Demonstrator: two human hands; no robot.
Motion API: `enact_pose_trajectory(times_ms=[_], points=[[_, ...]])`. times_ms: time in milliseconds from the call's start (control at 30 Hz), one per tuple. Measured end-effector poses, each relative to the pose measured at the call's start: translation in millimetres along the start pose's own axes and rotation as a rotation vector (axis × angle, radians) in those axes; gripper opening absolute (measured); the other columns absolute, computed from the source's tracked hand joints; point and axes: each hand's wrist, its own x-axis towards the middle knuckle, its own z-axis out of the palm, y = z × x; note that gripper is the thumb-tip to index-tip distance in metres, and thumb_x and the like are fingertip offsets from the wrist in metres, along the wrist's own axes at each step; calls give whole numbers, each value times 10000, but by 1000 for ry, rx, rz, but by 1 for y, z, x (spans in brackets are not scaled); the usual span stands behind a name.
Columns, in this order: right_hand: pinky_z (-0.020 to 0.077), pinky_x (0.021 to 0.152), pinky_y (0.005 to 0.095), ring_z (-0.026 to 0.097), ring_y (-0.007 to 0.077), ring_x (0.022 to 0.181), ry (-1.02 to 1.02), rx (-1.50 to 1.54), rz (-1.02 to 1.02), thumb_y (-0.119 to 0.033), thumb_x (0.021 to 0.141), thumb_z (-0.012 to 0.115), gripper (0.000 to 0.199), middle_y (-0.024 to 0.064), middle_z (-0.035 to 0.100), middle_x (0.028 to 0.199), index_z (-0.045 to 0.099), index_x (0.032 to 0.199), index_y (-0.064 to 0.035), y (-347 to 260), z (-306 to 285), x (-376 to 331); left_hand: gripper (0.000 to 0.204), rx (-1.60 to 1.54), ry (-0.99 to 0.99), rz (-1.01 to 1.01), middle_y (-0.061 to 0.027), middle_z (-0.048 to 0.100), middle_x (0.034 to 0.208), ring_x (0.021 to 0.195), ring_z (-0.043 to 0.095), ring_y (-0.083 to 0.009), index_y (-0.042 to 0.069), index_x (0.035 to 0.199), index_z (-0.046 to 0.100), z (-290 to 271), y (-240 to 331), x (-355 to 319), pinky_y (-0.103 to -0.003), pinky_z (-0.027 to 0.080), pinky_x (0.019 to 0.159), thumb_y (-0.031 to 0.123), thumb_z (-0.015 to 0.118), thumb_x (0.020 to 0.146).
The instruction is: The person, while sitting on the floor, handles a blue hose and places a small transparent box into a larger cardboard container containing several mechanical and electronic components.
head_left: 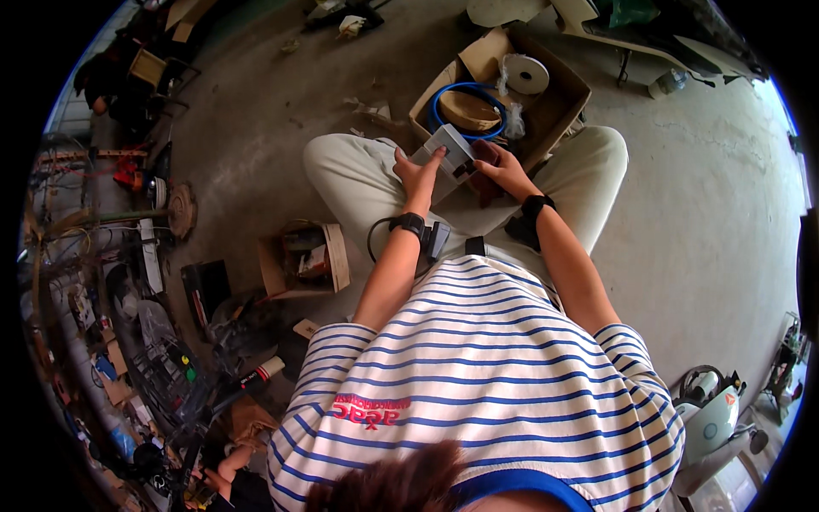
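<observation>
A pale grey rectangular box (449, 148), which looks like a small plastic case, is held tilted between my knees. My left hand (416, 177) grips its left side, with the thumb lying on the upper face. At the right side my right hand (507, 172) has its fingers closed around a dark red-brown piece (486, 154), pressed against the grey box. Its kind I cannot make out; it could be cloth. The undersides of both things are hidden. Just beyond stands an open cardboard box (563, 104) holding a blue coil (467, 86), a white spool (524, 74) and a brown round piece (465, 111).
On the left a smaller cardboard box (338, 258) with mixed items sits on the concrete floor (247, 128). Dense clutter and shelving (153, 341) line the left side. Another person's arm (232, 465) shows at lower left. A pale scooter (710, 424) stands at lower right.
</observation>
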Motion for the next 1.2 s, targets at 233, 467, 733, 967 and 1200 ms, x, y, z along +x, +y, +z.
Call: enact_pose_trajectory(times_ms=[233,467,733,967,1200], points=[[451,804,293,586,182,912,13,-110,15,-291,752,682,541,120,616,1006,503,1187,-23,4,-2,1,914,77,-43,-13,-266,282,1276,1185,330,-381,-16,1343,227,-1,-5,4,-378,317,977,310,757,674],[453,790,293,584,174,895,83,-90,36,-298,745,681,521,112,618,991,522,1153,-15,7,-3,4,686,7,-137,65,-238,314,1259,1129,377,-358,46,1345,279,-1,-42,24,-365,350,933,177,618,763],[456,775,287,582,158,861,117,-78,21,-281,745,683,499,97,621,955,530,1135,-11,5,-4,3,755,15,-74,18,-245,315,1248,1123,402,-362,-15,1312,300,3,-16,10,-378,349,938,350,656,755],[458,769,279,584,153,856,101,-100,-4,-270,746,683,488,97,624,952,532,1128,-8,5,-6,2,789,229,-99,-25,-251,331,1238,1137,395,-379,-18,1286,332,3,-4,0,-389,360,930,388,695,714],[453,777,282,587,164,873,142,18,29,-277,744,682,489,95,626,958,534,1129,-15,0,-6,3,490,-67,-212,-37,-195,421,1150,920,527,-288,18,1214,443,4,-46,27,-357,445,773,219,571,785]])
